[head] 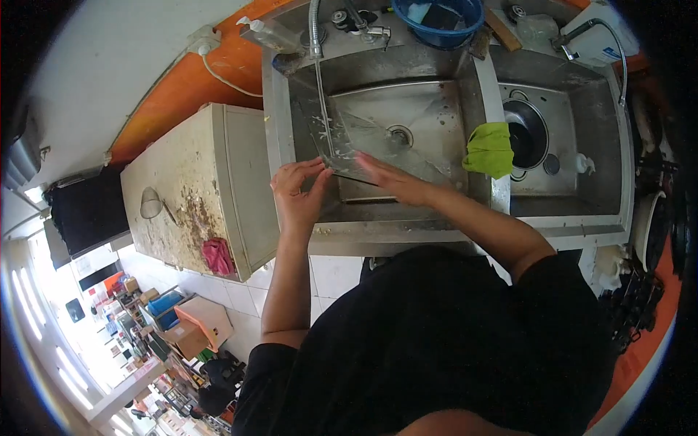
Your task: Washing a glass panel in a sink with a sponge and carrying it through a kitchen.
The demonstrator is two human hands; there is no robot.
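My left hand (302,182) pinches the near corner of a clear, flat transparent panel (349,147) over the left steel sink basin (436,109). A dark strip runs along the panel's near edge. My right hand (392,180) lies flat with its fingers extended at the panel's surface, near that edge; whether it grips anything is not plain. A stream of water falls from the flexible metal faucet (314,43) onto the panel and splashes. The panel's far outline is hard to make out against the basin.
A green cloth (491,150) hangs over the divider between basins. The right basin holds a metal pot (529,133). Behind stand a blue plastic basin (441,27) and a pump bottle (270,34). A worn cabinet (185,191) with a pink cloth (218,256) stands at left.
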